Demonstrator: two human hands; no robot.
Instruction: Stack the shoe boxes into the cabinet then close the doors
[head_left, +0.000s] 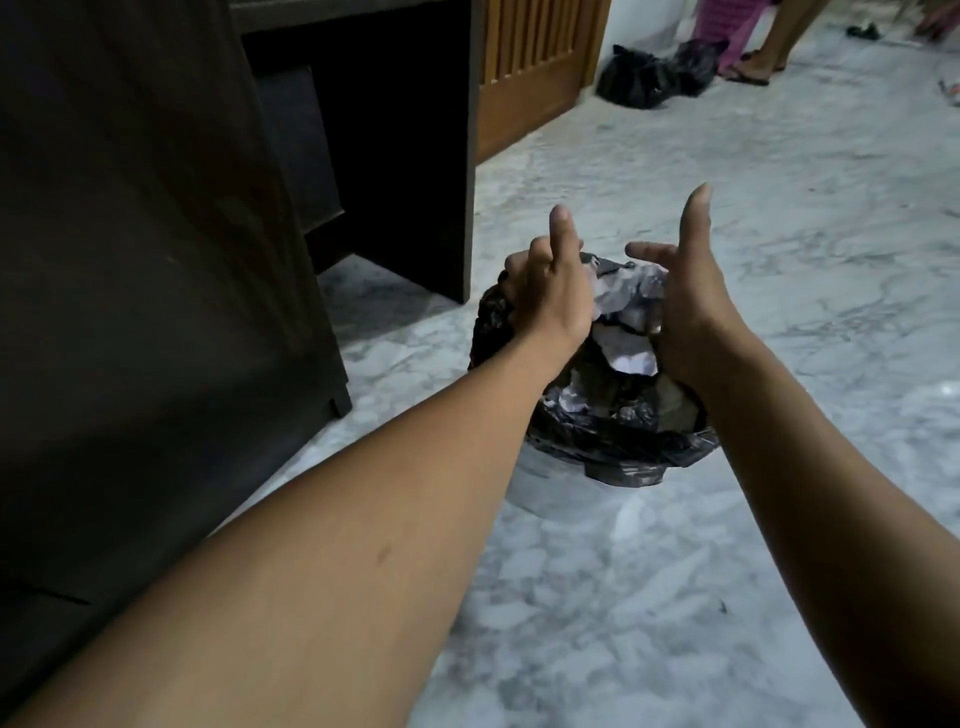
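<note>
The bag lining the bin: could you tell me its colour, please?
The bag is black and glossy, shown best in the head view.

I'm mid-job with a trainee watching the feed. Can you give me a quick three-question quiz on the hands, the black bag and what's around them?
1. True or false: the left hand grips the edge of the black bag.
2. What shows in the open top of the bag? A) crumpled paper B) folded towels C) water bottles
3. Fill in: in the head view, the dark cabinet stands to the ___ of the bag.

Key: 1 true; 2 A; 3 left.
</note>
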